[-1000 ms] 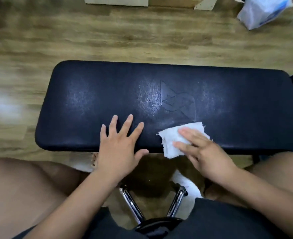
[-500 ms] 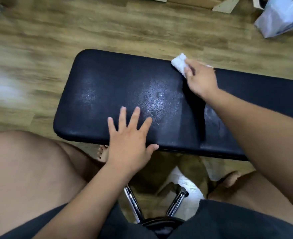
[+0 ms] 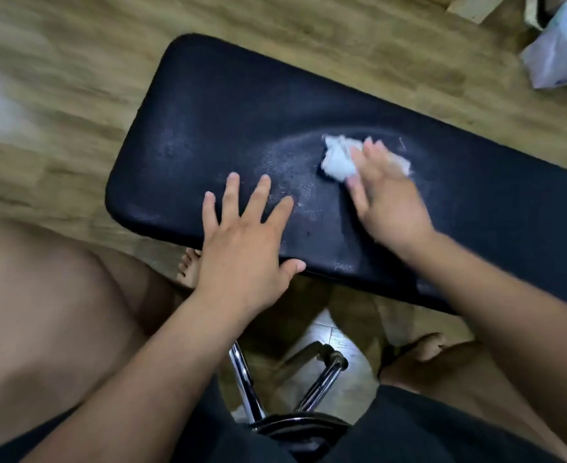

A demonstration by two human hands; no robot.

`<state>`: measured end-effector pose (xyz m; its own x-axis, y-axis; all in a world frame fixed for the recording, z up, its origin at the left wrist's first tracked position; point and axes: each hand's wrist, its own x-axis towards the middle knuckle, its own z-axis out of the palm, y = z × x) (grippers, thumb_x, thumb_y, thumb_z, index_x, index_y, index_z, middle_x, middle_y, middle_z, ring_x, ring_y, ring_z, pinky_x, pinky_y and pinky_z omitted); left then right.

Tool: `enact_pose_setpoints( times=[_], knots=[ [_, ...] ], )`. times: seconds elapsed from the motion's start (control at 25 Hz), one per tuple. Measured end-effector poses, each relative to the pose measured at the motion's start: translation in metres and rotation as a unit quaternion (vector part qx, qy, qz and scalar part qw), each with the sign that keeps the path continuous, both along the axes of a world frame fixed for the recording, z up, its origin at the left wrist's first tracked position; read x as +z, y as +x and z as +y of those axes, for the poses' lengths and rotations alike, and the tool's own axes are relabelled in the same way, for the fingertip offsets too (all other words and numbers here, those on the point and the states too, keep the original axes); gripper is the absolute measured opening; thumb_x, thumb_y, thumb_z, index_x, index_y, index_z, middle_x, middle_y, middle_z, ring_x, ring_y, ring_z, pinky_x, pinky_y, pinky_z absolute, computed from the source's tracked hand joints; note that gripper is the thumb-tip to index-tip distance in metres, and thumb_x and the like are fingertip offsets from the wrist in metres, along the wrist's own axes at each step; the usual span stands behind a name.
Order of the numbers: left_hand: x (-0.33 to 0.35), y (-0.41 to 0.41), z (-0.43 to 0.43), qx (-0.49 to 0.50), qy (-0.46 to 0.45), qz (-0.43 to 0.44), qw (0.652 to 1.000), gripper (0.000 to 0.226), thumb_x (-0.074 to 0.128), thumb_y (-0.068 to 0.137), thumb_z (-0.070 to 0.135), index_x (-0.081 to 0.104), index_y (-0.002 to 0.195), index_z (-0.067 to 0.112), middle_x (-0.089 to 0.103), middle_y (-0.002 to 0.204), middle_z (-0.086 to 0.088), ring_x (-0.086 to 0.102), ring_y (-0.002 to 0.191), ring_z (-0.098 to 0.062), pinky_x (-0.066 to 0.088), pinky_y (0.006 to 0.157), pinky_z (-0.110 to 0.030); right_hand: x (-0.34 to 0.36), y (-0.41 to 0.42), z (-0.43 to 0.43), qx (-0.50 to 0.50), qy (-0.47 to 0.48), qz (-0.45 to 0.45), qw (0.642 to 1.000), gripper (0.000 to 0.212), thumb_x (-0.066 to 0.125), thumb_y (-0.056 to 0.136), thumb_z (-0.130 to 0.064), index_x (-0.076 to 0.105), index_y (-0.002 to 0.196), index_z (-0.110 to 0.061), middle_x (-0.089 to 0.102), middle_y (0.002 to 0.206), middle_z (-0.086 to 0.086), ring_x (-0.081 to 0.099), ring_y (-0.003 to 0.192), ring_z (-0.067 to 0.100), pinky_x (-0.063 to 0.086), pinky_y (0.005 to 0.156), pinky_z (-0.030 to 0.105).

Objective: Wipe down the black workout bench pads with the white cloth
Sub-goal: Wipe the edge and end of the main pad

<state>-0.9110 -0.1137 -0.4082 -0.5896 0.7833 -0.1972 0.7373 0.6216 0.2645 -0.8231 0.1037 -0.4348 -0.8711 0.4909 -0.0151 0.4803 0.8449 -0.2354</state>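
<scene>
Hands, head view: the left hand (image 3: 242,242) lies flat and released, fingers spread, on the near edge of the black bench pad (image 3: 208,121), at lower centre of the frame, with the thumb against the pad's front rim. The right hand (image 3: 389,202), motion-blurred, presses the crumpled white cloth (image 3: 337,160) onto the pad with extended fingers that are not curled round it. The cloth lies on the pad's top surface, centre right of the frame, partly under the fingertips. A pale sheen (image 3: 285,162) marks the pad between the two hands. The pad runs diagonally from upper centre to the right edge over a wooden floor (image 3: 58,78). A whitish plastic bag (image 3: 562,58) lies at upper right. Chrome tube legs (image 3: 245,385) show at lower centre.
</scene>
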Motion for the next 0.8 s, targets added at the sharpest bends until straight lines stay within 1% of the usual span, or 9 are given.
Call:
enact_pose_setpoints(
  times=[0.04, 0.12, 0.24, 0.32, 0.4, 0.48, 0.56, 0.64, 0.8],
  knots=[
    [-0.001, -0.001, 0.0, 0.003, 0.005, 0.0, 1.0, 0.088, 0.06, 0.078, 0.069, 0.022, 0.151, 0.036, 0.005, 0.165, 0.002, -0.006, 0.15, -0.035, 0.001, 0.119, -0.058, -0.003, -0.026, 0.026, -0.019, 0.01, -0.001, 1.0, 0.05, 0.035, 0.101, -0.032, 0.035, 0.148, -0.015, 0.036, 0.151, 0.019, 0.029, 0.142, 0.033, 0.02, 0.116, 0.034],
    [0.0, -0.002, 0.0, 0.004, 0.002, 0.002, 1.0, 0.087, 0.058, 0.078, 0.07, 0.024, 0.15, 0.036, 0.006, 0.165, 0.003, -0.004, 0.149, -0.037, 0.002, 0.118, -0.059, -0.002, -0.079, 0.069, -0.051, -0.003, -0.009, 0.999, 0.051, 0.033, 0.099, -0.034, 0.04, 0.145, -0.016, 0.05, 0.139, 0.02, 0.044, 0.13, 0.037, 0.033, 0.107, 0.037],
    [0.003, 0.001, 0.001, -0.019, -0.039, 0.021, 0.999, 0.085, 0.049, 0.083, 0.073, 0.017, 0.152, 0.035, 0.0, 0.165, 0.002, -0.007, 0.149, -0.038, 0.003, 0.117, -0.06, 0.004, -0.114, 0.081, -0.105, -0.048, -0.008, 0.993, 0.046, 0.035, 0.098, -0.034, 0.049, 0.139, -0.018, 0.06, 0.128, 0.017, 0.053, 0.119, 0.037, 0.04, 0.098, 0.036],
    [0.009, -0.003, 0.001, -0.024, -0.033, 0.013, 0.999, 0.083, 0.049, 0.083, 0.072, 0.02, 0.151, 0.036, 0.004, 0.165, 0.002, -0.002, 0.149, -0.037, 0.007, 0.117, -0.058, 0.006, -0.091, 0.045, -0.079, -0.044, 0.028, 0.995, 0.051, 0.032, 0.095, -0.037, 0.05, 0.138, -0.016, 0.056, 0.136, 0.014, 0.048, 0.128, 0.032, 0.035, 0.106, 0.034],
    [0.013, -0.015, -0.002, -0.005, 0.014, -0.021, 1.0, 0.075, 0.056, 0.083, 0.066, 0.031, 0.147, 0.035, 0.016, 0.163, 0.005, 0.009, 0.149, -0.03, 0.017, 0.116, -0.053, 0.008, -0.044, -0.016, -0.029, -0.073, 0.043, 0.996, 0.05, 0.034, 0.097, -0.035, 0.05, 0.139, -0.014, 0.046, 0.146, 0.012, 0.036, 0.14, 0.027, 0.024, 0.116, 0.034],
    [0.017, -0.028, -0.008, 0.035, 0.068, -0.051, 0.996, 0.071, 0.063, 0.082, 0.057, 0.04, 0.144, 0.032, 0.027, 0.16, 0.004, 0.018, 0.148, -0.025, 0.021, 0.117, -0.049, 0.009, 0.01, -0.084, 0.02, -0.098, 0.044, 0.994, 0.045, 0.04, 0.099, -0.029, 0.049, 0.14, -0.013, 0.042, 0.149, 0.009, 0.03, 0.143, 0.024, 0.02, 0.119, 0.037],
    [0.017, -0.033, -0.023, 0.066, 0.062, -0.045, 0.995, 0.077, 0.067, 0.077, 0.06, 0.041, 0.144, 0.032, 0.025, 0.161, 0.001, 0.013, 0.15, -0.028, 0.011, 0.119, -0.053, 0.01, 0.045, -0.13, 0.068, -0.077, 0.038, 0.994, 0.044, 0.042, 0.098, -0.024, 0.049, 0.14, -0.012, 0.043, 0.149, 0.009, 0.032, 0.142, 0.026, 0.024, 0.117, 0.044],
    [0.014, -0.036, -0.035, 0.065, 0.018, -0.044, 0.997, 0.083, 0.067, 0.076, 0.062, 0.035, 0.147, 0.035, 0.014, 0.164, 0.003, 0.001, 0.151, -0.03, 0.003, 0.12, -0.057, 0.006, 0.045, -0.126, 0.099, -0.036, 0.031, 0.994, 0.043, 0.042, 0.097, -0.02, 0.049, 0.139, -0.011, 0.045, 0.147, 0.011, 0.037, 0.14, 0.028, 0.028, 0.115, 0.047],
    [0.006, -0.043, -0.032, 0.055, 0.007, -0.064, 0.996, 0.08, 0.072, 0.079, 0.05, 0.031, 0.146, 0.034, 0.005, 0.165, 0.002, -0.007, 0.15, -0.035, -0.003, 0.118, -0.062, 0.002, -0.035, -0.067, 0.054, -0.029, 0.059, 0.996, 0.04, 0.047, 0.095, -0.013, 0.054, 0.134, -0.005, 0.05, 0.141, 0.02, 0.043, 0.134, 0.035, 0.029, 0.114, 0.038]
  ],
)
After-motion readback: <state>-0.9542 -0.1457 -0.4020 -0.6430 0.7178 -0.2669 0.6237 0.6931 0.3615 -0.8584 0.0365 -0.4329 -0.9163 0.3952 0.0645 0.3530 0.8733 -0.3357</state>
